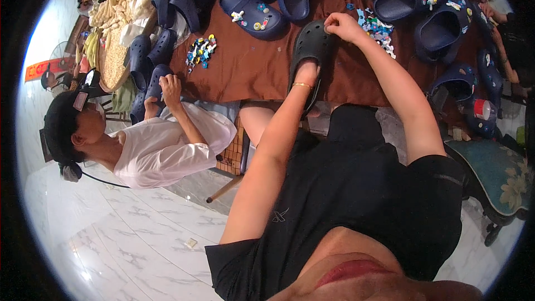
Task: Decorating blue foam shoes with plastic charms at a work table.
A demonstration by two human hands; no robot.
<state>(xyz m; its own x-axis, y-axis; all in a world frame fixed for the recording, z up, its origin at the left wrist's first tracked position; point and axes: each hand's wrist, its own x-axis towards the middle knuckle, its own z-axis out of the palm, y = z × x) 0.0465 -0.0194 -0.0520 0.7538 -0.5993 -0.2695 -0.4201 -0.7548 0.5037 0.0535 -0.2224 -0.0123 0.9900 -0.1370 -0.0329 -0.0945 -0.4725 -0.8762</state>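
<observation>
My left hand [307,71] is pushed into a black clog [315,42] with holes in its upper, holding it over the brown cloth; the fingers are hidden inside. At the clog's toe, on its right side, my right hand [344,27] is closed in a pinch. Whatever sits between those fingertips is too small to make out. Just right of that hand lies a pile of small blue, white and coloured shoe charms [380,32]. A navy clog [253,14] with charms fixed on it lies left of the black one.
The brown cloth [245,72] covers the table. More navy clogs [440,30] stand at the right, several decorated. A second charm pile [200,53] lies at the left. There a co-worker in white [167,147] handles a navy clog [157,82]. A padded chair [493,175] stands at the right.
</observation>
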